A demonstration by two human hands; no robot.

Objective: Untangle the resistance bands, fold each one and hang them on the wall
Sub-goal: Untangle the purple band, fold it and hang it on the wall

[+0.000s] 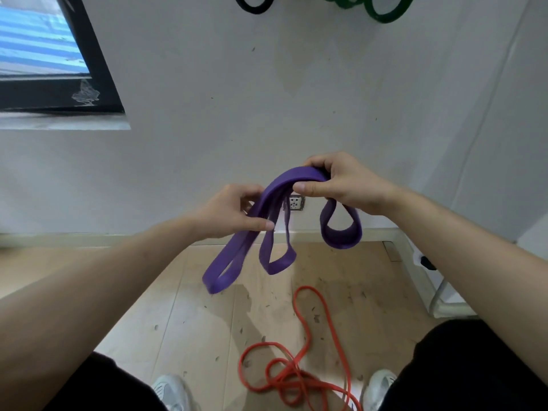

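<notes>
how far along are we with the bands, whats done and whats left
Done: a black band and a green band already hang on the wall at the top edge. In hand: the purple band, gripped by the left hand and right hand, bunched into hanging loops, not yet hung. Left: the orange band lies tangled on the floor between the shoes.

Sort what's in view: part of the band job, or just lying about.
Job: purple band, held by left hand and right hand; tangled orange band on the floor; black band and green bands, already hung.
Lying about: wall socket; window.
</notes>
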